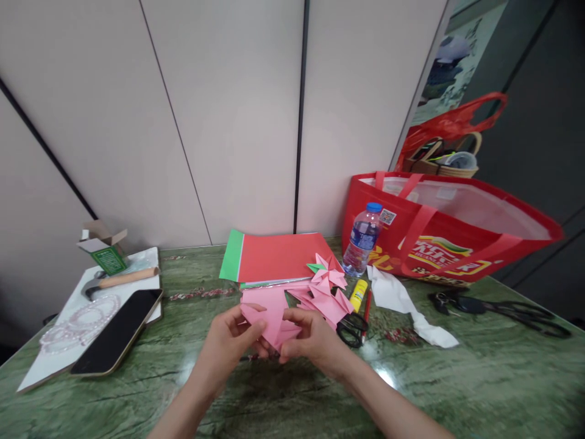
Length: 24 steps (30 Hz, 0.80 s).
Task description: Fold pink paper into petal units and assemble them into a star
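Both of my hands hold a partly folded pink paper (274, 323) just above the green marble table (479, 390). My left hand (233, 338) pinches its left side, fingers closed on the paper. My right hand (311, 338) grips its right side, thumb on top. Behind them lie more folded pink paper pieces (326, 292) and a pink paper flower with a green leaf (328, 268).
A stack of red and green paper sheets (274, 256) lies behind. To the right are a water bottle (363, 238), yellow glue stick (359, 294), black scissors (351, 329), white paper strip (402, 299), red bag (448, 225), larger scissors (503, 308). Left: phone (119, 329), hammer (119, 280), beads (82, 320), small box (103, 247).
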Each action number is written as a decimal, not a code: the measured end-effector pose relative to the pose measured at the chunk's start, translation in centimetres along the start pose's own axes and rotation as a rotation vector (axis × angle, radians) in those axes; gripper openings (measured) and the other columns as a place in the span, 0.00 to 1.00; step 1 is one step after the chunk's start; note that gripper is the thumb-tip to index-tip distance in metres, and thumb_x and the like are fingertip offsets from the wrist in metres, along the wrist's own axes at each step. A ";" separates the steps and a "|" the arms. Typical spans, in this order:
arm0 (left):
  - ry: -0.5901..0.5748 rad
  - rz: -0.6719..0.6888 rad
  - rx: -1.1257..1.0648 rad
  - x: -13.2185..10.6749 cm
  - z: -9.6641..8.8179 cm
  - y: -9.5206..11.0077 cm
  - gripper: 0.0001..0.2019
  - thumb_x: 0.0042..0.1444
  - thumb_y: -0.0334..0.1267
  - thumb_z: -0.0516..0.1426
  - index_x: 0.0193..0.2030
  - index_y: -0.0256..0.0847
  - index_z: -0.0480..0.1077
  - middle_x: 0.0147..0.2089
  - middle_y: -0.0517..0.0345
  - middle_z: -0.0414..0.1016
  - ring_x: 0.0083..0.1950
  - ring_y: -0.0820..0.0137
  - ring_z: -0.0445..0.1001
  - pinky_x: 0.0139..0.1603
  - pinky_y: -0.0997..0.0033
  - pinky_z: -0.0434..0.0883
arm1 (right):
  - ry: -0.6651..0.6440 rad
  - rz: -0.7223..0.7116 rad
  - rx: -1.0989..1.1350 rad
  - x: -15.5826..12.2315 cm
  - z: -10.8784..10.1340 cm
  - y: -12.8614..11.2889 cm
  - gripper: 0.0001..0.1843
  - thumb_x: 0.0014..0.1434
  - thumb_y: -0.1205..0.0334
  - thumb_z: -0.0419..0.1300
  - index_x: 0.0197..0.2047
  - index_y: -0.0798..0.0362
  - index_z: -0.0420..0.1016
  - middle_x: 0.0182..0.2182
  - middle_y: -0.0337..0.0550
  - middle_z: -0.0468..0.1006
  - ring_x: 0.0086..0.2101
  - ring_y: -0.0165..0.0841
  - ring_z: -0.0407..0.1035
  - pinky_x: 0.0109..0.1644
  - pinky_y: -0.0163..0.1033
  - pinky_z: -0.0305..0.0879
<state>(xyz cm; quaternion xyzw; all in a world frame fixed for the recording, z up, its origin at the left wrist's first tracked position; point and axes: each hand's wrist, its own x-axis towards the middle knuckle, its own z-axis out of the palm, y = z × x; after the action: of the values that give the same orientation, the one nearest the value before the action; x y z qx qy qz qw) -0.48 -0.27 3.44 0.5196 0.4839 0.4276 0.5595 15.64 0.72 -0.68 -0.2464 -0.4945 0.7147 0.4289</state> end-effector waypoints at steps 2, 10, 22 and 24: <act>0.012 -0.006 -0.006 0.0 0.0 -0.1 0.14 0.44 0.39 0.61 0.37 0.34 0.67 0.19 0.59 0.75 0.20 0.72 0.71 0.23 0.74 0.69 | -0.008 -0.002 0.002 0.0 0.1 0.0 0.22 0.39 0.63 0.68 0.40 0.56 0.73 0.27 0.39 0.75 0.26 0.29 0.68 0.30 0.34 0.66; 0.032 -0.031 0.013 0.0 0.0 0.0 0.14 0.39 0.38 0.63 0.33 0.35 0.68 0.18 0.59 0.76 0.20 0.71 0.72 0.22 0.76 0.68 | 0.042 -0.009 -0.068 -0.1 0.2 -0.1 0.17 0.39 0.64 0.68 0.35 0.56 0.73 0.26 0.37 0.74 0.23 0.26 0.66 0.29 0.33 0.66; -0.007 -0.029 -0.076 -0.1 0.4 -0.2 0.14 0.40 0.33 0.63 0.36 0.36 0.68 0.25 0.60 0.76 0.24 0.74 0.72 0.27 0.76 0.69 | 0.095 -0.023 0.002 0.3 -0.1 0.6 0.27 0.34 0.68 0.69 0.38 0.54 0.63 0.30 0.37 0.74 0.26 0.30 0.71 0.26 0.34 0.68; -0.038 -0.048 -0.078 -0.1 0.3 -0.2 0.15 0.39 0.31 0.63 0.36 0.36 0.68 0.26 0.59 0.76 0.26 0.73 0.72 0.28 0.75 0.69 | 0.092 -0.006 0.008 0.3 -0.1 0.6 0.28 0.34 0.69 0.69 0.38 0.54 0.62 0.29 0.37 0.74 0.26 0.32 0.71 0.26 0.35 0.69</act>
<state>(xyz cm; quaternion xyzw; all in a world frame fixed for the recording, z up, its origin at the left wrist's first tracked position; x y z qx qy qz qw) -0.21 -0.47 3.23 0.4936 0.4685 0.4225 0.5987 15.31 0.93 -1.25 -0.2757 -0.4719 0.7033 0.4545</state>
